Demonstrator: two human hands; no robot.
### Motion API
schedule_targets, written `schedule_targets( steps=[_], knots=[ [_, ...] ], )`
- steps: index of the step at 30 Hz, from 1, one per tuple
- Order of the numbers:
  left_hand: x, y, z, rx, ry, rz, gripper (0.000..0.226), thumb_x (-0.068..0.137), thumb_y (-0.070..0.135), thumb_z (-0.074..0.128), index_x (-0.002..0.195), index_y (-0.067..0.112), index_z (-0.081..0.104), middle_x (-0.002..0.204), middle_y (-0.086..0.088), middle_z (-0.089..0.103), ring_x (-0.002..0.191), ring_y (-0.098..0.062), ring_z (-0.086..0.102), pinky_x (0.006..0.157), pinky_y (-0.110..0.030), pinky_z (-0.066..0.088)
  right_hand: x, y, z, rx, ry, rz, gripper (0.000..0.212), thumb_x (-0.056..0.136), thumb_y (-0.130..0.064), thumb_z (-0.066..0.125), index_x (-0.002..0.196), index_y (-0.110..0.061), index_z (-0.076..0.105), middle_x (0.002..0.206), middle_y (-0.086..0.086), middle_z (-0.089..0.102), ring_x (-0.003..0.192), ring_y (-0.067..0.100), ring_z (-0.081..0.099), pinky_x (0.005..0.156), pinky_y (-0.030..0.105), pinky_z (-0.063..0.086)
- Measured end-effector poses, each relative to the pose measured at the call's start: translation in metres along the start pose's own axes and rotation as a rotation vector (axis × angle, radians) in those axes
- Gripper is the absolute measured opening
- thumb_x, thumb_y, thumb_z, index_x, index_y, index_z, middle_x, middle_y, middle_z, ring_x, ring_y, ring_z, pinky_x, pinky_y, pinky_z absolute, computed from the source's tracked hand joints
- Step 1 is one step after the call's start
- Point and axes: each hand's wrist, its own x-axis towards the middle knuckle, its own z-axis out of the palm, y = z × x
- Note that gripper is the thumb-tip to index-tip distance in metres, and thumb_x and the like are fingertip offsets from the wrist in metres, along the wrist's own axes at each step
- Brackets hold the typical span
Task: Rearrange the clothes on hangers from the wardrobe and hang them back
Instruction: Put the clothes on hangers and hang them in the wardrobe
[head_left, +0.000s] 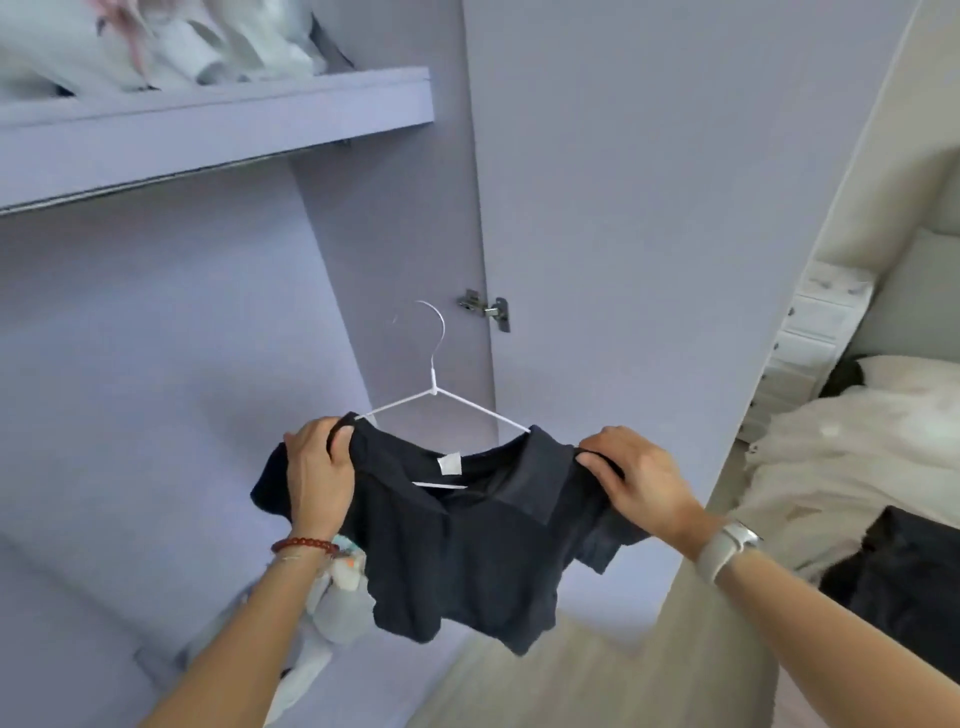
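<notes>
— What step is this?
— Seating the dark shirt (467, 551) on the white hanger (434, 384). Left hand (316, 470) and right hand (636, 480) each have a grip clamped on a shoulder; the hook rises between them.
— Next?
— Probably lifting the hook to the rail under the shelf (208, 135), up left of both grips.

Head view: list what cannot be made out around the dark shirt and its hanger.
- White hanger: its shoulder ends and most of its lower bar are hidden inside the dark shirt.
- Left hand and right hand: fingertips tucked into the shirt's shoulders.
- Hanging rail: only a dark strip shows under the shelf.
- Pale bundle behind the left forearm: blurred, unidentifiable.
- Neck label: too small to read.
</notes>
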Motion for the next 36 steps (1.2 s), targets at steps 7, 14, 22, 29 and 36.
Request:
schedule_targets(
  steps=[7, 14, 22, 29, 36],
  knots=[
    [0.065, -0.013, -0.013, 0.189, 0.125, -0.029, 0.036, 0.092, 0.013, 0.053, 0.127, 0.004, 0.051, 0.125, -0.020, 0.053, 0.119, -0.038, 0.043, 0.101, -0.050, 0.035, 0.099, -0.024, 0.039, 0.224, 0.153, 0.013, 0.038, 0.089, -0.038, 0.037, 0.085, -0.013, 0.066, 0.080, -0.003, 0.066, 0.069, 0.016, 0.060, 0.061, 0.027, 0.044],
    [0.145, 0.065, -0.012, 0.527, 0.381, 0.376, 0.040, 0.084, 0.018, 0.047, 0.122, 0.010, 0.055, 0.130, -0.017, 0.051, 0.127, -0.032, 0.034, 0.100, -0.052, 0.030, 0.206, -0.028, 0.076, 0.276, 0.104, 0.023, 0.022, 0.095, -0.018, 0.046, 0.096, -0.006, 0.064, 0.091, 0.009, 0.066, 0.078, 0.029, 0.061, 0.067, 0.025, 0.036],
    [0.237, 0.085, -0.014, 0.963, 0.427, 0.237, 0.076, 0.079, 0.023, 0.062, 0.145, 0.016, 0.025, 0.152, -0.018, 0.020, 0.138, -0.043, 0.015, 0.107, -0.065, 0.011, 0.336, -0.060, 0.110, 0.457, 0.144, 0.097, 0.025, 0.096, -0.017, 0.041, 0.099, 0.001, 0.058, 0.093, 0.017, 0.064, 0.085, 0.036, 0.059, 0.068, 0.031, 0.038],
    [0.250, 0.060, -0.007, 1.142, 0.542, 0.244, 0.079, 0.087, 0.042, 0.046, 0.149, 0.023, -0.001, 0.154, -0.010, 0.002, 0.140, -0.038, -0.003, 0.109, -0.059, -0.004, 0.413, -0.087, 0.150, 0.568, 0.198, 0.141, 0.023, 0.095, -0.014, 0.042, 0.093, 0.003, 0.057, 0.091, 0.019, 0.062, 0.082, 0.037, 0.058, 0.063, 0.033, 0.036],
    [0.260, 0.055, -0.008, 1.155, 0.603, 0.270, 0.075, 0.088, 0.049, 0.040, 0.148, 0.025, 0.002, 0.153, -0.009, 0.004, 0.138, -0.035, -0.007, 0.108, -0.056, -0.010, 0.431, -0.078, 0.174, 0.532, 0.086, 0.232, 0.023, 0.096, -0.015, 0.041, 0.097, 0.003, 0.055, 0.098, 0.021, 0.061, 0.087, 0.039, 0.058, 0.062, 0.033, 0.036]
  ],
)
